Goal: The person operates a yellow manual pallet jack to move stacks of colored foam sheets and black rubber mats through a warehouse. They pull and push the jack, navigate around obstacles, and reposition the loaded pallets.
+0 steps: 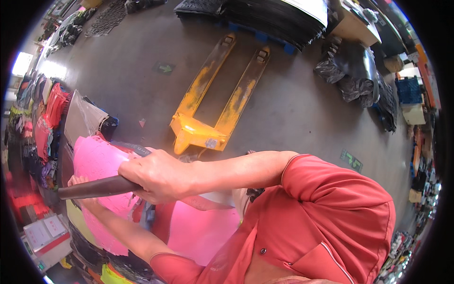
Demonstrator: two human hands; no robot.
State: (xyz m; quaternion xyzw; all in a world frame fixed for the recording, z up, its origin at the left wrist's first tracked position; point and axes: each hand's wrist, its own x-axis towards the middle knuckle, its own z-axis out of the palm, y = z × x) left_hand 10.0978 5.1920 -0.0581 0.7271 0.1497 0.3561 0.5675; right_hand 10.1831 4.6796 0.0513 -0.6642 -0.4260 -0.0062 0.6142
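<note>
Pink sheet lies atop the stack's edge; our right hand grips a dark brown handle across it, while our left hand presses flat on the sheet underneath.

Your right hand is in front of your chest, closed around a long tool that sticks out to your left; your left hand is just under the tool, lying on a sheet; the sheet sits on top of a pile; a pallet jack lies on the floor behind your hands; bags lie far off to the right.
</note>
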